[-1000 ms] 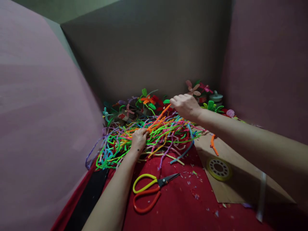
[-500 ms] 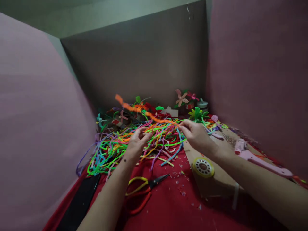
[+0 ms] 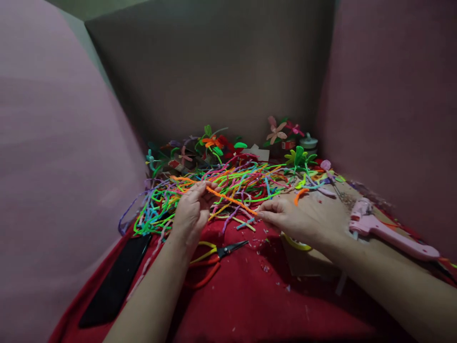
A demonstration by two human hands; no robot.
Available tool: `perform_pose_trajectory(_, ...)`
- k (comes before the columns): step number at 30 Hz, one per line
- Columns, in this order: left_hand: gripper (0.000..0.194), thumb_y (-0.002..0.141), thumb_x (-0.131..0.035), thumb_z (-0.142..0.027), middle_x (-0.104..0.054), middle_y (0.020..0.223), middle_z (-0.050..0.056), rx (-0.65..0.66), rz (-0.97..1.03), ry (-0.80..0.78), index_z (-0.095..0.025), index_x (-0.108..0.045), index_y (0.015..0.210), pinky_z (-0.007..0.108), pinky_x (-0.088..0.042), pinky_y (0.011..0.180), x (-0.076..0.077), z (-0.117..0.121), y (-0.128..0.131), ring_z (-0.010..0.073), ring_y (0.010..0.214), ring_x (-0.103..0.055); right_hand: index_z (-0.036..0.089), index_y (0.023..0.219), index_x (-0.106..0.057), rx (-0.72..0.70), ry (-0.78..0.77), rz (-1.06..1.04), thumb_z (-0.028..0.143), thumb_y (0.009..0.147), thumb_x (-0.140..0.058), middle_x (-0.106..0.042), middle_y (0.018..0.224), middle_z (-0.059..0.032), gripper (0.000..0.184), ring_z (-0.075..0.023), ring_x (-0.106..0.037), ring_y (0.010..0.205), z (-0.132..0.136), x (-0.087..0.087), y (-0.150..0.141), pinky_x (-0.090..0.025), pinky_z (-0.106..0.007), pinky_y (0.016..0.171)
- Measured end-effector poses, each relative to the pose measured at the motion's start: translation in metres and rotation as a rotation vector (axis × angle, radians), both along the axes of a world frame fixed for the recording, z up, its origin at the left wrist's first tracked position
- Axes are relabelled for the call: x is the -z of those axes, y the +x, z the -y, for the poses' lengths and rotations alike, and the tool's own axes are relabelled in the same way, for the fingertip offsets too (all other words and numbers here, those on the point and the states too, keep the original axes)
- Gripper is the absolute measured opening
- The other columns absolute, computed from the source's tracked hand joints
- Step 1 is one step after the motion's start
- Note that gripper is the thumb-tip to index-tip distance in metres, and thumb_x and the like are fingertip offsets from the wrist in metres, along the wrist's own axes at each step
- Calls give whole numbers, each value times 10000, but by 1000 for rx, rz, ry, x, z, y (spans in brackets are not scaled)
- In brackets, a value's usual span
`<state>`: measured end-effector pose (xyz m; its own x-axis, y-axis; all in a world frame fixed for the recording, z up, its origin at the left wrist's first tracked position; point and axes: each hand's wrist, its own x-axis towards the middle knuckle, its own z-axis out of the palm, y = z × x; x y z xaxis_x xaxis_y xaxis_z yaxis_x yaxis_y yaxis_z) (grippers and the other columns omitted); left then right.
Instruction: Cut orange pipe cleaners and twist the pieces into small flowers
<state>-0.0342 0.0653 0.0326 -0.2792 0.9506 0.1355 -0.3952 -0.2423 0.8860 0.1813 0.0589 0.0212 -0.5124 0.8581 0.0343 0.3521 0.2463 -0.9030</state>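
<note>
An orange pipe cleaner (image 3: 233, 200) stretches between my two hands, above the red cloth. My right hand (image 3: 285, 216) pinches its near right end between thumb and fingers. Farther left, my left hand (image 3: 194, 207) has its fingers closed on the same pipe cleaner, whose other end seems to run on past the knuckles to the upper left. Behind the hands lies a tangled heap of coloured pipe cleaners (image 3: 157, 216). Scissors (image 3: 228, 248) with yellow and red handles rest on the cloth below, partly hidden by my left forearm.
A black phone-like slab (image 3: 117, 281) lies at left. At right are a pink glue gun (image 3: 392, 238), a brown board (image 3: 303, 262) and a yellow tape roll (image 3: 298, 244), mostly covered by my right hand. Pipe-cleaner flowers (image 3: 276, 131) stand at the back, between pinkish panels (image 3: 389, 95).
My left hand has closed on the orange pipe cleaner, which was held only by the right hand and waved upward. My right hand has come lower, and the view has tilted down.
</note>
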Motion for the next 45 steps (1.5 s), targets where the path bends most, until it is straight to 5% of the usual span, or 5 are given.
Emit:
perform_pose_trajectory(5, 156, 820, -509, -88, -554, 544, -10, -40, 84, 8, -118, -592, 691, 184, -480, 511, -3, -2, -6, 71, 483, -545, 160, 658, -558, -5, -167, -20, 232, 787, -505, -405, 494, 34, 157, -88, -328, 435, 0, 8, -2, -242, -236, 442)
perform_pose_trajectory(17, 264, 818, -418, 0, -345, 417, -64, 25, 138, -66, -90, -573, 625, 160, -328, 345, -5, -1, -11, 32, 318, -303, 170, 609, -462, -99, 267, 209, 124, 816, -489, -459, 585, 8, 214, -101, -383, 560, 5, 8, 0, -278, -249, 546)
perform_pose_trajectory(33, 275, 856, -379, -20, -323, 403, -77, 0, 185, -48, -108, -528, 642, 150, -207, 317, -17, 5, -12, 23, 291, -252, 173, 588, -413, -165, 191, 72, 134, 813, -492, -404, 581, 21, 241, -92, -358, 555, 18, 8, -5, -271, -230, 525)
perform_pose_trajectory(36, 281, 856, -350, 0, -331, 410, -77, 12, 213, -42, -105, -522, 659, 151, -197, 316, -16, 5, -12, 20, 288, -256, 173, 603, -435, -181, 49, 27, 150, 815, -500, -435, 554, 26, 222, -85, -383, 519, 21, 8, -6, -291, -216, 502)
perform_pose_trajectory(45, 245, 883, -369, -37, -316, 446, -85, 156, 286, -15, -89, -533, 709, 153, -202, 318, -17, 14, -3, 14, 314, -267, 87, 918, -577, -620, -906, -665, 301, 843, -475, -688, 753, -119, 248, -208, -675, 647, 24, 17, -13, -481, -348, 694)
